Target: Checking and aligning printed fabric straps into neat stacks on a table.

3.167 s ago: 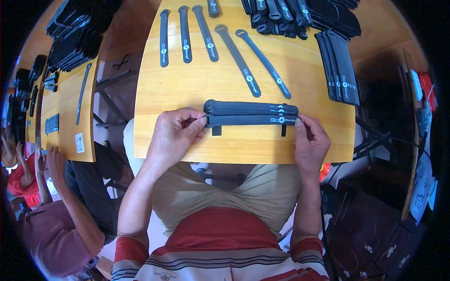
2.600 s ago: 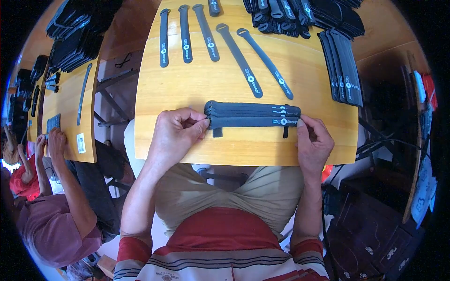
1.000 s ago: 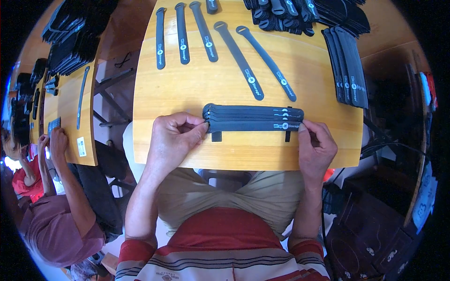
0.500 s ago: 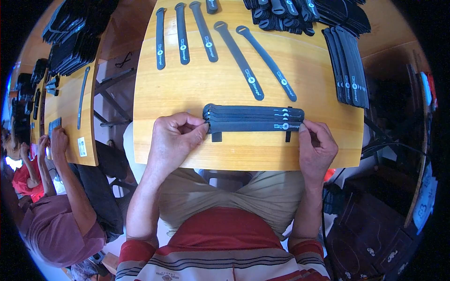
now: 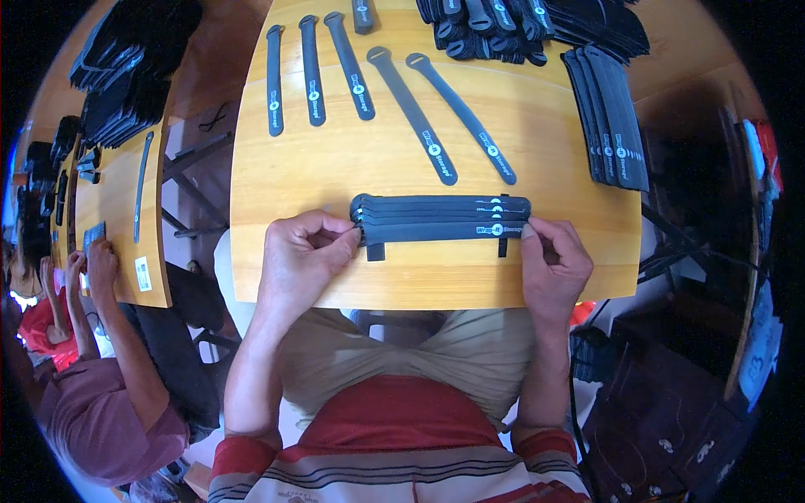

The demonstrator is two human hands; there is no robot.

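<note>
Noting position: a layered stack of dark grey straps (image 5: 436, 209) lies crosswise near the sitter's edge of the wooden surface (image 5: 402, 283). I take the stack as clock centre, 12 away from the sitter.

Left hand (image 5: 306, 258), 8 o'clock: thumb and fingertips pinch the left end of the front strap (image 5: 419, 232). Right hand (image 5: 558, 267), 4 o'clock: thumb and forefinger grip its right end; how firmly, I cannot tell. Two black tabs (image 5: 376, 252) (image 5: 502, 248) poke out under the near side.

Handling, my judgement: hold both ends level, lightly taut, and let the front strap overlap its neighbour by an even step; square the rounded ends before pressing down. A slack middle could bow the row; uneven pressure could skew the layers over the tabs.

Surface: three loose straps (image 5: 312, 71) at 10 to 11 o'clock, two slanted straps (image 5: 411, 116) about 12. A looped bundle (image 5: 485, 32) sits toward 1, a fanned set (image 5: 608, 119) at 2.

Room: at 9 o'clock a second table (image 5: 156, 272) bears tall black piles (image 5: 126, 96); a co-worker (image 5: 117, 411) in a maroon top sits at 8. Dark wooden drawers (image 5: 662, 411) stand toward 4.
</note>
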